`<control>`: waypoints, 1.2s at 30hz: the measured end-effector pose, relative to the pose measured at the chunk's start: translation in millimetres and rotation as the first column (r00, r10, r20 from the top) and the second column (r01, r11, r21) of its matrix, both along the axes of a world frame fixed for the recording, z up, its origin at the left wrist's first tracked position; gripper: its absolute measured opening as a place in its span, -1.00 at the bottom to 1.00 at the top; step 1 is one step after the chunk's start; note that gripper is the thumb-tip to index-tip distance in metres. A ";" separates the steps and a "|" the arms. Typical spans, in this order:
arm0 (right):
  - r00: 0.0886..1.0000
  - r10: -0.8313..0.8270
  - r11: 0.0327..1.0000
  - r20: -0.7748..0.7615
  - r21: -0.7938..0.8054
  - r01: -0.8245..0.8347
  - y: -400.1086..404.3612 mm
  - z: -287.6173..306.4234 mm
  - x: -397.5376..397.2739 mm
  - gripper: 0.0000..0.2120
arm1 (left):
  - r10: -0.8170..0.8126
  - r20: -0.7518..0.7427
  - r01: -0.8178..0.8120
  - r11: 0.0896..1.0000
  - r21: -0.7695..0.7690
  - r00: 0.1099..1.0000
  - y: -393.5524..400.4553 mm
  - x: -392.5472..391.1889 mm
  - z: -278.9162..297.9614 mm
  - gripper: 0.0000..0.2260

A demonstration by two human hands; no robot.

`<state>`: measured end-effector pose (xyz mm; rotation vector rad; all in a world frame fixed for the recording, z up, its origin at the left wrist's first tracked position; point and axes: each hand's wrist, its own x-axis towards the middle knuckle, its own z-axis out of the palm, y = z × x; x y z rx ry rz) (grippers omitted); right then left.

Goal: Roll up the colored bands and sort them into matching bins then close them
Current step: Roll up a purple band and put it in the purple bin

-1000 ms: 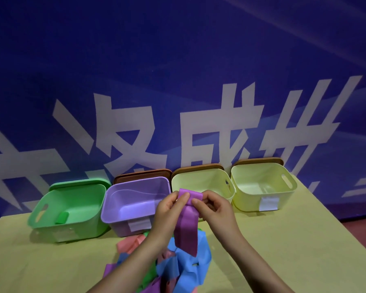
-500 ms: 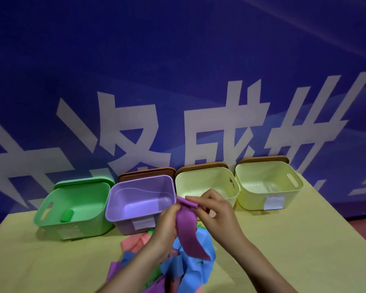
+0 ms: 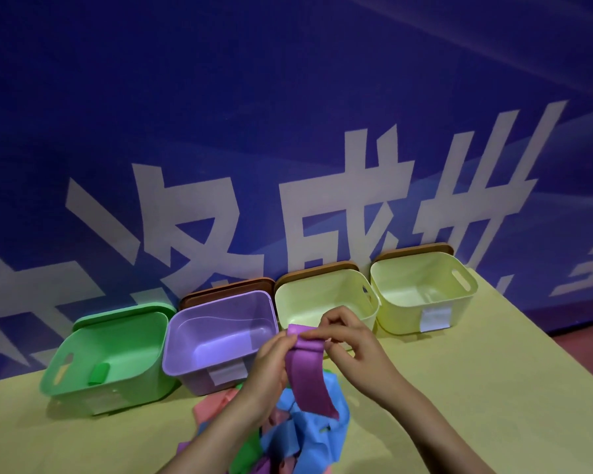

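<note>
Bands first: loose pile (image 3: 298, 436) of blue, pink, green & purple strips sits on the worktop (image 3: 476, 388) at near edge, below both hands, still unsorted. Four bins in a row at the back, all open w/ lids propped behind: green bin (image 3: 83, 381) far left w/ one rolled green band (image 3: 99, 372) inside, purple bin (image 3: 216, 367) next w/ nothing visible in it, then two pale yellow bins (image 3: 326, 295) and (image 3: 421, 289), nothing visible in them either.

Purple band (image 3: 307, 374) is the one in work, held up over the pile, just in front of purple bin. Vs 1 s ago we see the hanging tail shorter and swung to the right, top end bent over rather than held flat. So we read it as rolling just started, only a first turn or so; can't tell how tight.

Left hand (image 3: 271, 364) grips the band's left edge near the top, fingers curled on it. Right hand (image 3: 346, 340) pinches the folded top end, thumb & forefinger on it, other fingers curled above.

Task-wise: early. We judge one band binned, second mid-roll, most of pile left, no lid closed yet. Next we'd expect more winding, then a drop into purple bin. Risk: roll may spring loose if released too slack.
</note>
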<state>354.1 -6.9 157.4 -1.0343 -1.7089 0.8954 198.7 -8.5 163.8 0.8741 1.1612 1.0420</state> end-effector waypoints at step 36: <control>0.922 -0.202 0.941 -0.330 -0.325 0.090 6.4 -10.9 -4.0 -0.90 | -0.028 -0.045 0.027 0.999 -0.019 0.999 4.2 13.7 -20.4 -0.72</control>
